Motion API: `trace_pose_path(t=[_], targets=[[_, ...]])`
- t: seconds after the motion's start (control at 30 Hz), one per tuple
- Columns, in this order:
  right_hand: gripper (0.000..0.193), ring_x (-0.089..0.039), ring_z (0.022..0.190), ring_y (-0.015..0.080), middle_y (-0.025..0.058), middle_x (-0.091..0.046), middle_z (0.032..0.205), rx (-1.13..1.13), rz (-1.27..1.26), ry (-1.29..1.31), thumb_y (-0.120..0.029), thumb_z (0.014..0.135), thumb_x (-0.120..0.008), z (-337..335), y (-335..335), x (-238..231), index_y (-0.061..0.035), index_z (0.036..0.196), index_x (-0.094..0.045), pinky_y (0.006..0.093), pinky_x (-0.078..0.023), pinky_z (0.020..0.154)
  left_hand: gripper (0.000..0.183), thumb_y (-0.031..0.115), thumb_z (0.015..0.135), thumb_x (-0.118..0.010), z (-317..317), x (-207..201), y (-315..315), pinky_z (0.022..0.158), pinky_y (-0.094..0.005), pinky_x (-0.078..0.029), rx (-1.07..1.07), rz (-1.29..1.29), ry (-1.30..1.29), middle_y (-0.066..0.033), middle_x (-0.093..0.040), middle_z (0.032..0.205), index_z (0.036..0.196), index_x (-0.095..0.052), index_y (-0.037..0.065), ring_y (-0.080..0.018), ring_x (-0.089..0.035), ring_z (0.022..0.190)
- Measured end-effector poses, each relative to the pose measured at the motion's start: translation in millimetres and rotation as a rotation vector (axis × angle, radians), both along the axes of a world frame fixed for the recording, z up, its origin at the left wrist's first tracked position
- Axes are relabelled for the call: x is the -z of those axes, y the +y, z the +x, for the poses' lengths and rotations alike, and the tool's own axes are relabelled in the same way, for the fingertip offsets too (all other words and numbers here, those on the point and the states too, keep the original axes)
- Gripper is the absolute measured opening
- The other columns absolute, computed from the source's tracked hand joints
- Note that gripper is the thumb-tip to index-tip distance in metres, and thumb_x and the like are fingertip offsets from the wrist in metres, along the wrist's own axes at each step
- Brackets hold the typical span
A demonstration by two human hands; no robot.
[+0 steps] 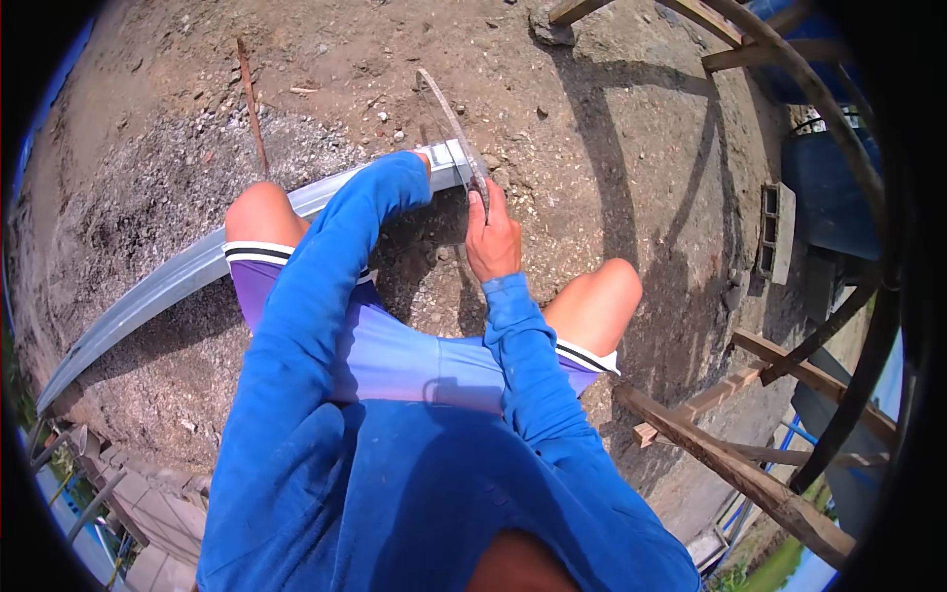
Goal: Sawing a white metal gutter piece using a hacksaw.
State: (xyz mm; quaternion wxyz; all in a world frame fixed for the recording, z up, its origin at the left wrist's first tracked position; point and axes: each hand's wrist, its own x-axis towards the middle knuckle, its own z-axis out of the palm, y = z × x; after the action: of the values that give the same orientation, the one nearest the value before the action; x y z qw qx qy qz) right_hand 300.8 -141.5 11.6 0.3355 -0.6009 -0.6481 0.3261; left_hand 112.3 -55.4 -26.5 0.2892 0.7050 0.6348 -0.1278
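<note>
A long silvery metal channel (pixel 212 259) runs from the lower left to the space ahead of my knees, bent in the picture by the lens. My left hand (pixel 426 164) rests at its near-right end, mostly covered by the blue sleeve, so its fingers are hidden. In my closed right hand (pixel 494 237) is the lower end of a long, thin, worn bar (pixel 449 111), perhaps a saw seen edge-on; its kind is not plain. The bar stands across the channel's end, its far tip pointing away from me. My thumb lies along it.
Gravelly dirt (pixel 326 59) lies all around. A rusty rod (pixel 251 104) lies ahead left. On the right are a hollow concrete block (pixel 776 234), a blue drum (pixel 834 187) and a wooden beam (pixel 735 474). Pale blocks (pixel 148 523) sit at the lower left.
</note>
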Motion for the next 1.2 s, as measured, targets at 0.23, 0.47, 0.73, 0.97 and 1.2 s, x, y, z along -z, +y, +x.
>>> trace_pose_path(t=[0.23,0.47,0.73,0.97,1.2], targets=[[0.036,-0.065,0.085,0.0483,0.0281,-0.067,0.092,-0.042,0.0,-0.023,-0.03,0.101,-0.051,-29.5,53.5,-39.8,-0.0072,0.129,-0.054,0.0524,-0.051,0.07,0.042,0.039,0.067,-0.079,-27.7,-84.7,36.6,0.077,-0.0416,-0.055,0.042,-0.094,-0.031,-0.0197,-0.073,0.093,0.091,-0.077,0.005,-0.0321,-0.072,0.089],[0.04,-0.064,0.095,0.048,0.0282,-0.067,0.102,-0.049,-0.056,0.042,-0.033,0.102,-0.05,-25.6,42.3,-40.0,-0.0081,0.132,-0.052,0.0515,-0.051,0.077,0.037,0.034,0.066,-0.081,-35.9,-78.9,40.4,0.079,-0.0421,-0.054,0.089,-0.139,-0.113,-0.0183,-0.073,0.094,0.095,-0.078,0.012,-0.0328,-0.071,0.091],[0.038,-0.065,0.095,0.0471,0.0278,-0.067,0.104,-0.061,-0.037,-0.022,-0.031,0.101,-0.051,-36.7,69.6,-54.1,-0.0065,0.13,-0.053,0.0501,-0.051,0.078,0.045,0.029,0.064,-0.077,-41.0,-87.9,59.2,0.082,-0.0422,-0.053,0.072,-0.198,-0.108,-0.016,-0.072,0.108,0.107,-0.076,0.015,-0.031,-0.068,0.098],[0.033,-0.064,0.085,0.0504,0.0299,-0.067,0.091,-0.044,0.063,-0.032,-0.026,0.101,-0.05,-45.6,83.7,-42.1,-0.0081,0.128,-0.051,0.0563,-0.05,0.069,0.05,0.029,0.062,-0.077,-52.8,-75.6,84.7,0.079,-0.042,-0.053,-0.079,-0.385,-0.167,-0.0142,-0.073,0.102,0.108,-0.074,0.01,-0.0279,-0.068,0.091],[0.035,-0.065,0.092,0.0474,0.0269,-0.068,0.099,-0.037,0.005,0.004,-0.028,0.101,-0.051,-51.8,90.4,-38.6,-0.0088,0.13,-0.053,0.0516,-0.052,0.074,0.045,0.03,0.058,-0.078,-61.1,-80.1,90.5,0.072,-0.04,-0.054,-0.144,-0.356,-0.171,-0.0127,-0.074,0.091,0.098,-0.077,0.011,-0.026,-0.069,0.086]])
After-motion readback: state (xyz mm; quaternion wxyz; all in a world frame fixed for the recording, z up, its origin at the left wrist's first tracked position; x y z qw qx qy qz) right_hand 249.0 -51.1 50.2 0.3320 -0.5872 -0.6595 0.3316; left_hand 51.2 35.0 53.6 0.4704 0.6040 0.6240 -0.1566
